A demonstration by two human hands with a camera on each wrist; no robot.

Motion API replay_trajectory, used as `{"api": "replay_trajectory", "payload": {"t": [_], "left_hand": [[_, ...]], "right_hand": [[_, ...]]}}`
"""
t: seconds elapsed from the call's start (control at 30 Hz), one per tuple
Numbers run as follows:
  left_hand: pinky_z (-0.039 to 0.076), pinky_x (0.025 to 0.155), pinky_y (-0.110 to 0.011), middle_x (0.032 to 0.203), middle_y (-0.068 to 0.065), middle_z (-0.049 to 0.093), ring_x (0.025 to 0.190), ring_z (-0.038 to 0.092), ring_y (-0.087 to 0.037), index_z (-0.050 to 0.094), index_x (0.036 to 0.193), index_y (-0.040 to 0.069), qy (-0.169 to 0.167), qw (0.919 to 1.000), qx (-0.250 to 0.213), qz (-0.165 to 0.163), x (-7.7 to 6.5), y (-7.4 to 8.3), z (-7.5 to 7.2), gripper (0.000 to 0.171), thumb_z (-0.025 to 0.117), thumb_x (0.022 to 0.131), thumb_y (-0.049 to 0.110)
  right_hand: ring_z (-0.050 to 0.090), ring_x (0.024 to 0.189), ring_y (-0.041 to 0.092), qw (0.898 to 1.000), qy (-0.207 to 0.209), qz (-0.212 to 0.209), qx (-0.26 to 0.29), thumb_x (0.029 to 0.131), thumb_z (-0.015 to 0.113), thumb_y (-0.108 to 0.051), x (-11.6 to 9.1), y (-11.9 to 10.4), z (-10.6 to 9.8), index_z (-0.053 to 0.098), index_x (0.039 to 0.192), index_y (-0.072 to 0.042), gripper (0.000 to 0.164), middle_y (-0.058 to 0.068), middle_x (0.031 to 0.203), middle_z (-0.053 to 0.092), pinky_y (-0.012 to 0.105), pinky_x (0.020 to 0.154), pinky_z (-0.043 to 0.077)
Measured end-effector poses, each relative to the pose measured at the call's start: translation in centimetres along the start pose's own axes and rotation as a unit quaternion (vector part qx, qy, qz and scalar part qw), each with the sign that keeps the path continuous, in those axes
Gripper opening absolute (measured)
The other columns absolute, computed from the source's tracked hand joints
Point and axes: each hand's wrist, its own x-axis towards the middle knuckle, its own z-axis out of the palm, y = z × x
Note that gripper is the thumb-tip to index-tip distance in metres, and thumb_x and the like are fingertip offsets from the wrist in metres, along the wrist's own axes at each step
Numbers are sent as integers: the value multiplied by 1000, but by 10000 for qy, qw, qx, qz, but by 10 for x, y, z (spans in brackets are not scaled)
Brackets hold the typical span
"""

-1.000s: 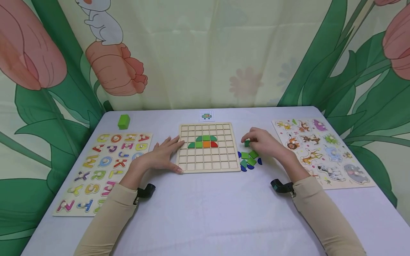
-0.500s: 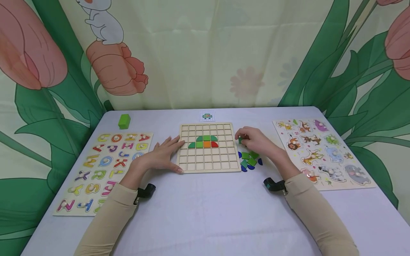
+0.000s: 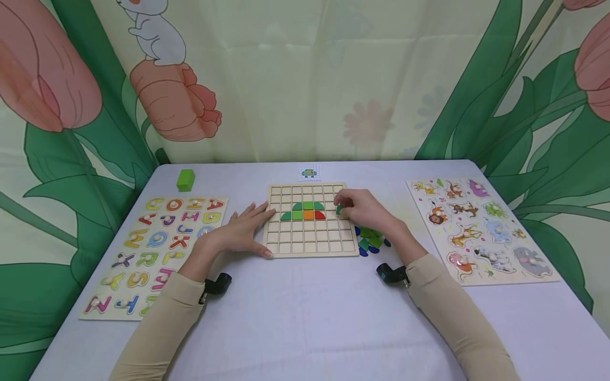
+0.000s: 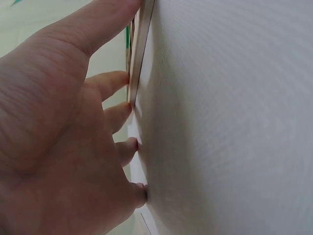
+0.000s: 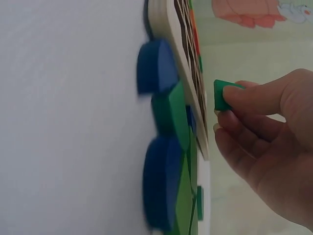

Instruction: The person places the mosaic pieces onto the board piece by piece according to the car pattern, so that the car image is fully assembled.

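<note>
A wooden grid board (image 3: 290, 238) lies mid-table, with green, orange and red tiles (image 3: 308, 214) set in its cells in a domed shape. My left hand (image 3: 240, 230) rests against the board's left edge, fingers spread; in the left wrist view its thumb and fingertips touch the rim and the cloth. Over the board's right side, my right hand (image 3: 364, 209) pinches a small dark green tile (image 5: 222, 96) between thumb and fingers, raised above the surface. Beside the board's right edge lie loose green tiles (image 3: 374, 242) and blue half-round tiles (image 5: 164, 183), partly hidden by my right hand.
A small pattern card (image 3: 309, 172) lies behind the board. To the left are a letter puzzle (image 3: 114, 264) and a green block (image 3: 186, 180). An animal puzzle (image 3: 486, 233) lies on the right. A printed curtain (image 3: 295, 79) hangs behind the table.
My right hand has moved left from above the loose tiles to over the board's right side, carrying the green tile. My left hand stays at the board's left edge.
</note>
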Motion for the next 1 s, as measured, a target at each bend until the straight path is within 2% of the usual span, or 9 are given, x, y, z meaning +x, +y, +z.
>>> {"api": "replay_trajectory", "payload": {"t": [0.27, 0.5, 0.67, 0.83, 1.0], "left_hand": [[3, 117, -73, 170, -6, 6, 156, -1, -40, 23, 159, 22, 0, 10000, 7, -7, -1, 1, 0, 116, 82, 68, 62], [3, 118, -72, 170, -3, 6, 156, -1, -38, 23, 159, 23, 24, 10000, 15, -23, -1, 1, 0, 116, 83, 68, 61], [4, 117, -74, 170, -6, 7, 156, 0, -40, 24, 159, 21, 69, 10000, 14, 7, -2, 2, -1, 115, 83, 68, 61], [3, 117, -73, 170, -5, 7, 156, 0, -40, 24, 159, 22, 66, 10000, -5, -8, -2, 1, 0, 116, 83, 68, 61], [3, 118, -73, 170, -4, 6, 156, -1, -38, 24, 159, 22, 58, 10000, -11, -26, -1, 1, 1, 115, 84, 68, 60]], "right_hand": [[57, 89, 23, 10000, -11, 14, 46, 92, 64, -2, 9, -10, 11, 69, 98, -10, 11, 5, 95, 68, 35, 84, 50], [58, 84, 22, 9990, 72, -48, -427, 90, 67, 1, 9, -17, 14, 72, 89, -7, 9, 6, 90, 70, 34, 80, 51], [58, 84, 21, 9978, -86, -46, -658, 89, 68, -2, 10, -17, 13, 75, 84, -8, 11, 5, 91, 69, 31, 75, 51], [58, 86, 21, 9980, -248, 93, -580, 91, 66, -5, 6, -13, 2, 76, 90, -8, 10, 6, 93, 71, 30, 74, 51], [57, 90, 24, 9973, -215, 438, -544, 94, 60, -9, -2, -7, -13, 74, 101, -8, 15, 7, 98, 68, 34, 78, 50]]}}
